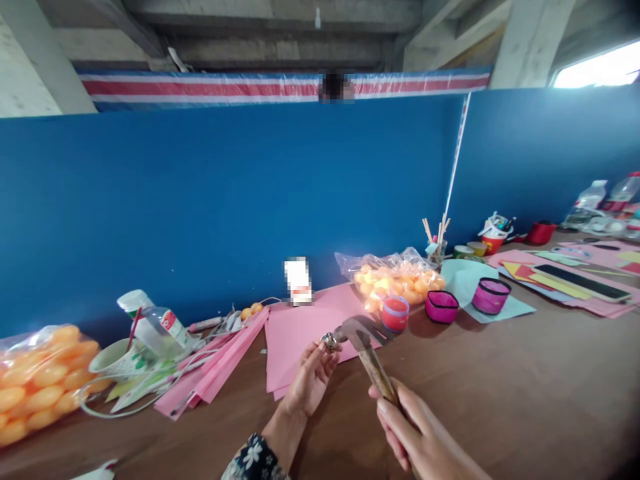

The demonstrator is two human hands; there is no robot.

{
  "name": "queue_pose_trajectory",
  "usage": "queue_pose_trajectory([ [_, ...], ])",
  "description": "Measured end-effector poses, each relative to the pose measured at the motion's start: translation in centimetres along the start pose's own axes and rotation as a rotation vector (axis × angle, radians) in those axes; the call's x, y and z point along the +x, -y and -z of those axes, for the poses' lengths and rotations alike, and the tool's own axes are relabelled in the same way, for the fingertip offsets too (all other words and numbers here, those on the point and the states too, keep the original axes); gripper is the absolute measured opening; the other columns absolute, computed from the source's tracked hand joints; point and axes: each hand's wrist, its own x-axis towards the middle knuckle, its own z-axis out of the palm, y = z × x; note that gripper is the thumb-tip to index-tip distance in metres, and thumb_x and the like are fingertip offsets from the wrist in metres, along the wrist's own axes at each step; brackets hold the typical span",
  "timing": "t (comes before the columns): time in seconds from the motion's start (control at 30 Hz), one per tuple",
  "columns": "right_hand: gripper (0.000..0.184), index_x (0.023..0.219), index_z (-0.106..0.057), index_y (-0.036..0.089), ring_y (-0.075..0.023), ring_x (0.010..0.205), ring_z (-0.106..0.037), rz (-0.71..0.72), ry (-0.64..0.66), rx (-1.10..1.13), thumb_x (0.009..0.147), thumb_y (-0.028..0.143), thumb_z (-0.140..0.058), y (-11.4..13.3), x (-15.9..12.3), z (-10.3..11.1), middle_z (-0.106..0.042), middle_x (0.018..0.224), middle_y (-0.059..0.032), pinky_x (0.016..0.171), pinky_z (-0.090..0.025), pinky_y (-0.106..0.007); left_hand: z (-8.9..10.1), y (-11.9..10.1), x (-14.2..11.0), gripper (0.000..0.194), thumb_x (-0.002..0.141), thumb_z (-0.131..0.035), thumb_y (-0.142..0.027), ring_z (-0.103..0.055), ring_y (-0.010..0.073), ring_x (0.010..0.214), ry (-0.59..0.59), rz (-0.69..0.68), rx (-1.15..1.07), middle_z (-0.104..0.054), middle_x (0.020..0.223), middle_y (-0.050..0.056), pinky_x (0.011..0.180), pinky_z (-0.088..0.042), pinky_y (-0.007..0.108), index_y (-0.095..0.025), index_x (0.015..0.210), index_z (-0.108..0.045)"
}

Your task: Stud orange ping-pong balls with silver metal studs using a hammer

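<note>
My right hand (pixel 425 437) grips the wooden handle of a claw hammer (pixel 367 347) held up over the brown table (pixel 500 387). The metal head points left. My left hand (pixel 313 377) pinches a small round silvery object (pixel 330 342) at its fingertips, held right against the hammer's striking face. Both hands hover above the pink paper sheets (pixel 295 333) lying on the table.
A bag of orange balls (pixel 400 280) lies behind, another bag of orange balls (pixel 35 383) at the far left. Small red cup (pixel 395 313) and magenta cups (pixel 441 307) stand nearby. A bottle (pixel 155 323), a paper cup (pixel 117 360), pink strips, and a blue partition wall (pixel 225 200) are also there.
</note>
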Motion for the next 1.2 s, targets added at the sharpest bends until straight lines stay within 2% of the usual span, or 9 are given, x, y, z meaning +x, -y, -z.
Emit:
queue_pose_trajectory([
  [0.13, 0.039, 0.097, -0.046, 0.020, -0.0066, 0.046, -0.036, -0.018, 0.001, 0.006, 0.083, 0.055, -0.037, -0.1, -0.1, 0.0, -0.039, 0.060, 0.0060, 0.043, -0.036, -0.018, -0.1, 0.0, 0.0, 0.026, 0.074, -0.063, -0.018, -0.064, 0.0163, 0.089, -0.007, 0.022, -0.007, -0.067, 0.098, 0.007, 0.080, -0.048, 0.024, -0.016, 0.099, -0.059],
  [0.3, 0.038, 0.093, -0.046, 0.019, -0.0069, 0.047, -0.037, -0.009, 0.016, -0.001, 0.083, 0.055, -0.037, -0.1, 0.0, 0.1, -0.039, 0.061, 0.0056, 0.043, -0.037, -0.018, 0.0, 0.0, 0.1, 0.018, 0.072, -0.065, -0.020, -0.064, 0.0159, 0.088, -0.048, 0.010, 0.000, -0.068, 0.092, 0.006, 0.079, -0.048, 0.022, -0.015, 0.089, -0.061],
  [0.47, 0.038, 0.094, -0.046, 0.019, -0.0068, 0.046, -0.036, -0.015, 0.011, -0.001, 0.084, 0.054, -0.037, -0.2, 0.1, -0.1, -0.038, 0.058, 0.0064, 0.043, -0.036, -0.018, -0.3, -0.2, -0.2, 0.015, 0.074, -0.064, -0.023, -0.063, 0.0151, 0.087, 0.023, 0.039, 0.014, -0.068, 0.091, 0.007, 0.082, -0.046, 0.023, -0.015, 0.086, -0.060],
  [0.53, 0.037, 0.094, -0.046, 0.019, -0.0066, 0.046, -0.036, -0.018, 0.023, 0.001, 0.083, 0.054, -0.038, -0.1, 0.1, -0.1, -0.038, 0.058, 0.0065, 0.043, -0.036, -0.018, -0.4, -0.2, -0.2, 0.018, 0.074, -0.063, -0.022, -0.063, 0.0147, 0.088, 0.033, 0.031, 0.000, -0.067, 0.093, 0.005, 0.084, -0.046, 0.024, -0.017, 0.091, -0.060],
  [0.67, 0.036, 0.085, -0.045, 0.019, -0.0064, 0.046, -0.036, 0.013, 0.018, -0.005, 0.084, 0.054, -0.037, 0.3, -0.1, 0.0, -0.040, 0.060, 0.0056, 0.043, -0.037, -0.018, -0.1, -0.1, 0.0, 0.034, 0.076, -0.062, -0.021, -0.061, 0.0148, 0.093, 0.001, 0.010, -0.056, -0.066, 0.100, 0.005, 0.084, -0.045, 0.026, -0.021, 0.110, -0.056],
  [0.73, 0.036, 0.082, -0.045, 0.018, -0.0065, 0.046, -0.037, 0.021, 0.012, -0.016, 0.084, 0.053, -0.036, 0.3, -0.1, 0.0, -0.039, 0.059, 0.0056, 0.044, -0.038, -0.018, 0.1, 0.1, 0.1, 0.036, 0.076, -0.062, -0.021, -0.062, 0.0146, 0.089, 0.002, 0.028, -0.073, -0.067, 0.097, 0.005, 0.081, -0.046, 0.026, -0.020, 0.111, -0.056],
  [1.0, 0.036, 0.089, -0.047, 0.018, -0.0068, 0.046, -0.038, 0.016, -0.004, 0.008, 0.083, 0.053, -0.038, 0.4, -0.3, 0.0, -0.040, 0.060, 0.0053, 0.042, -0.036, -0.018, 0.7, 0.4, 0.5, 0.024, 0.070, -0.067, -0.018, -0.063, 0.0117, 0.074, -0.070, 0.005, -0.089, -0.069, 0.083, 0.004, 0.071, -0.049, 0.022, -0.017, 0.094, -0.064],
  [1.1, 0.037, 0.090, -0.047, 0.018, -0.0075, 0.045, -0.038, 0.019, -0.028, -0.020, 0.083, 0.053, -0.038, 0.3, -0.3, 0.0, -0.039, 0.056, 0.0060, 0.043, -0.037, -0.019, 0.5, 0.4, 0.4, 0.020, 0.069, -0.068, -0.018, -0.064, 0.0126, 0.074, -0.059, 0.006, -0.079, -0.068, 0.082, 0.004, 0.071, -0.050, 0.023, -0.016, 0.088, -0.063],
  [1.2, 0.037, 0.091, -0.046, 0.018, -0.0071, 0.045, -0.038, 0.003, 0.003, -0.025, 0.083, 0.053, -0.038, 0.2, -0.2, -0.1, -0.039, 0.057, 0.0061, 0.043, -0.037, -0.019, 0.3, 0.3, 0.3, 0.017, 0.069, -0.068, -0.018, -0.065, 0.0133, 0.074, -0.034, 0.021, -0.069, -0.068, 0.080, 0.004, 0.072, -0.051, 0.024, -0.016, 0.084, -0.061],
])
